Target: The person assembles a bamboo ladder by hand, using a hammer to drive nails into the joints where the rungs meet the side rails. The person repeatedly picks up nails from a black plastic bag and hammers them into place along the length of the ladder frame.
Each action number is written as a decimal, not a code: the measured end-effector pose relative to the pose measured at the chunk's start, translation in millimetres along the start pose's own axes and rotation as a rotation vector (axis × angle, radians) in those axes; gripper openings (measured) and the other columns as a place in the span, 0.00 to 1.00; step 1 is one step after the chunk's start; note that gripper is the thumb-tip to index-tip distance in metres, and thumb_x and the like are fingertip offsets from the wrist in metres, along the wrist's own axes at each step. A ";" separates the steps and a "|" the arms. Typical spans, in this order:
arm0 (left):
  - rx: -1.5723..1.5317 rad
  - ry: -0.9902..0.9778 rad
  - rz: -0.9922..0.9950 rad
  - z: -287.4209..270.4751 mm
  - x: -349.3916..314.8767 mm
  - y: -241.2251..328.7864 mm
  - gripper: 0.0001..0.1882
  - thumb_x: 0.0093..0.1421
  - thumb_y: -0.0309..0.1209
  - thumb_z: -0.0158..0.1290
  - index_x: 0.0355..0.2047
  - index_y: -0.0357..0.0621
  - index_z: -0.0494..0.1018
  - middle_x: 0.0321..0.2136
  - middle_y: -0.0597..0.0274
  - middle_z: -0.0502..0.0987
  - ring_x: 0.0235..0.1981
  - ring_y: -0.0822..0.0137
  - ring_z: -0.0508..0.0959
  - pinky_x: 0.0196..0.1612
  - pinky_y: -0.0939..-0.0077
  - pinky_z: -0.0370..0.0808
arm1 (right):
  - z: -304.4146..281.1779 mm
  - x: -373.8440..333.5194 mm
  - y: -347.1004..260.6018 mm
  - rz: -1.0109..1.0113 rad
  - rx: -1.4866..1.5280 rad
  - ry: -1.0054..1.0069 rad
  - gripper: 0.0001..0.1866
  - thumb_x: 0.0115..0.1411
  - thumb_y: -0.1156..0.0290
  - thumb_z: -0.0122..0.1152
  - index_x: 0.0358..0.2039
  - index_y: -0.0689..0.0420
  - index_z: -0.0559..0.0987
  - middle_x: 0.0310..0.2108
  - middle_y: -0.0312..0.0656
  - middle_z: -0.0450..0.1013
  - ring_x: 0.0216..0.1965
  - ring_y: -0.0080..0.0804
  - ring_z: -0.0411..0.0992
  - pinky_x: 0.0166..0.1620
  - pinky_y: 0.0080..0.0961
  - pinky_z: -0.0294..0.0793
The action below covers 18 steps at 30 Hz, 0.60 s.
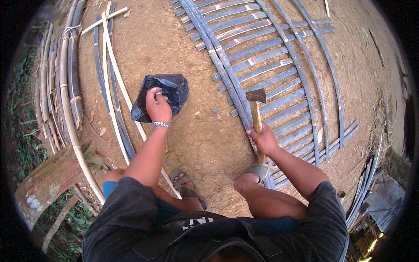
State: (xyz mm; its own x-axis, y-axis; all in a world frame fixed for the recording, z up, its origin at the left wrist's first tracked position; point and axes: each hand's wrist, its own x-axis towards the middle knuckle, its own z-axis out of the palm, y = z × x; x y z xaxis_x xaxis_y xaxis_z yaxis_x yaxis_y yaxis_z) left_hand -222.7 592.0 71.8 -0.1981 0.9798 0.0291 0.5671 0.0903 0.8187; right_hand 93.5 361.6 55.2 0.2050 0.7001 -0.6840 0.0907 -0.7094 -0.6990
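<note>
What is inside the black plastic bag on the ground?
The left hand reaches into the black plastic bag, fingers at its opening. The crumpled plastic hides whatever it holds.

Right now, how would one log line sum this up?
left hand: fingers in black plastic bag | right hand: grips hammer handle | bamboo lattice: flat on dirt

Bare dirt ground [192, 144], woven lattice of split bamboo slats [279, 74] lying flat, loose bamboo strips [114, 83] beside it, bundle of bamboo poles [65, 87] along the edge, grey sandals [187, 185], scattered wood chips [214, 112]
</note>
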 end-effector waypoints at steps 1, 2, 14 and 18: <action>-0.032 0.002 0.060 3.0 -10.5 10.4 0.08 0.67 0.23 0.48 0.39 0.36 0.78 0.33 0.56 0.78 0.28 0.67 0.81 0.36 0.71 0.77 | -0.7 1.4 1.3 0.009 0.002 0.003 0.21 0.61 0.63 0.70 0.48 0.62 0.76 0.37 0.45 0.78 0.40 0.35 0.77 0.47 0.34 0.76; -0.061 0.006 0.122 4.2 -20.3 21.3 0.09 0.66 0.22 0.48 0.40 0.36 0.78 0.34 0.55 0.77 0.29 0.66 0.80 0.38 0.71 0.77 | 0.7 3.2 0.5 0.015 0.005 0.003 0.21 0.60 0.63 0.70 0.48 0.62 0.76 0.37 0.46 0.78 0.41 0.35 0.77 0.47 0.34 0.76; 0.355 -0.430 0.252 151.1 -13.2 9.4 0.22 0.57 0.36 0.66 0.48 0.39 0.80 0.45 0.49 0.78 0.49 0.47 0.78 0.53 0.57 0.75 | 27.8 77.9 -22.3 -0.078 -0.167 0.321 0.20 0.56 0.64 0.74 0.42 0.61 0.76 0.29 0.48 0.78 0.32 0.45 0.78 0.40 0.40 0.77; 0.378 -0.467 0.259 160.3 -11.9 7.7 0.23 0.55 0.37 0.68 0.49 0.39 0.80 0.46 0.50 0.78 0.50 0.48 0.77 0.54 0.57 0.74 | 30.4 79.2 -15.9 -0.053 -0.138 0.366 0.21 0.56 0.63 0.74 0.43 0.61 0.76 0.30 0.47 0.79 0.33 0.44 0.79 0.41 0.39 0.77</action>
State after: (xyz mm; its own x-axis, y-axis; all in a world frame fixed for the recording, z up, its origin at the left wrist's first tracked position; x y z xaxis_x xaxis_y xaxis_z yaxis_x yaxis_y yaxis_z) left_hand -87.8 609.7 -14.2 0.3022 0.9452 -0.1236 0.8089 -0.1856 0.5579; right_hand 78.7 430.8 5.7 0.5286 0.6782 -0.5105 0.2357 -0.6950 -0.6793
